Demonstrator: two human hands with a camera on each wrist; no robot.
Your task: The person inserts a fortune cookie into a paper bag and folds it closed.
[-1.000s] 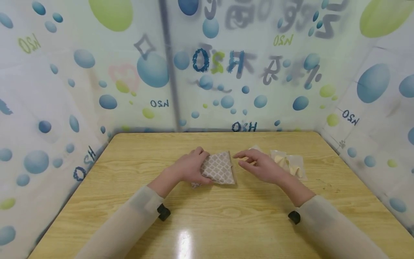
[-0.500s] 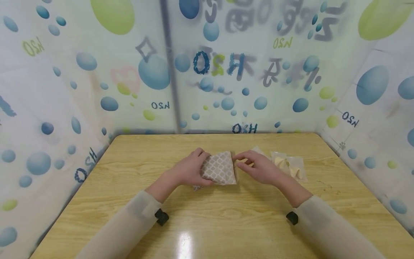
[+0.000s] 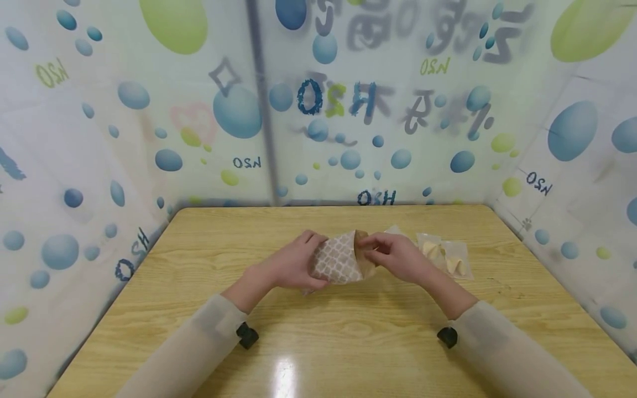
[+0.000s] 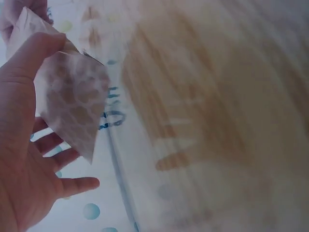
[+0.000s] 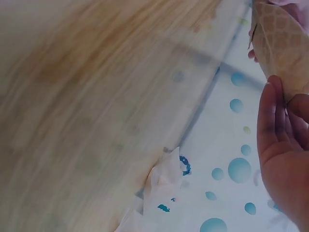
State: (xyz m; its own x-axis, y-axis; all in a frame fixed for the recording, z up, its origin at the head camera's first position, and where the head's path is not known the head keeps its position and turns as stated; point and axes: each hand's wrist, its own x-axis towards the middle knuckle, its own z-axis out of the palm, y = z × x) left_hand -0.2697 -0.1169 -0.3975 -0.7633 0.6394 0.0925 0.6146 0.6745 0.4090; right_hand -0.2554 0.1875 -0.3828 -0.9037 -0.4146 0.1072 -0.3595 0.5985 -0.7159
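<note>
A small paper bag (image 3: 337,258) with a white lattice print on grey-beige lies flattish over the middle of the table, its brown inner side (image 3: 362,251) showing at the right end. My left hand (image 3: 293,264) grips its left part; in the left wrist view the thumb lies over the front of the bag (image 4: 72,89) and the fingers spread behind it. My right hand (image 3: 400,257) pinches the bag's right edge between thumb and fingers. In the right wrist view those fingertips meet at the end of the bag (image 5: 282,48). What the bag contains is hidden.
To the right of my right hand lie clear packets (image 3: 457,258) with pale yellow pieces inside. Another translucent packet (image 3: 395,229) is partly covered by that hand. The wooden table (image 3: 318,342) ends at a patterned sheet wall (image 3: 318,182) behind.
My right hand has moved left to the bag's right edge and now pinches it. That end has spread wider, showing more brown inside. My left hand keeps its grip.
</note>
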